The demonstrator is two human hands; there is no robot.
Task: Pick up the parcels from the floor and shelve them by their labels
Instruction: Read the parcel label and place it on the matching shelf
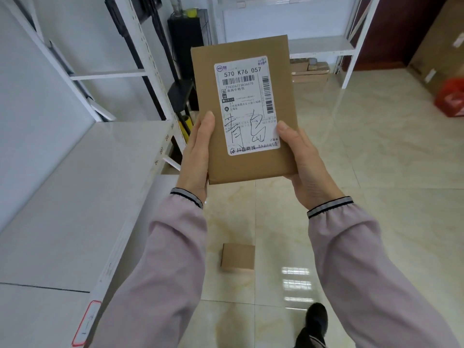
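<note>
Parcels number two: one gripped upright by left hand and right hand fingers, one on floor.

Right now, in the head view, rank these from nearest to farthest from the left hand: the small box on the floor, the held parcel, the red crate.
1. Held parcel, gripped by the left hand.
2. Small box on the floor, below, between the arms.
3. Red crate, far right.

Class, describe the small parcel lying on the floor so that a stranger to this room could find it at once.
Start at the long white shelf on the left, then look to the glossy tiled floor beside it. The small parcel lies there between the person's forearms. Unlike the parcel in hand, its visible top shows no label.
</note>
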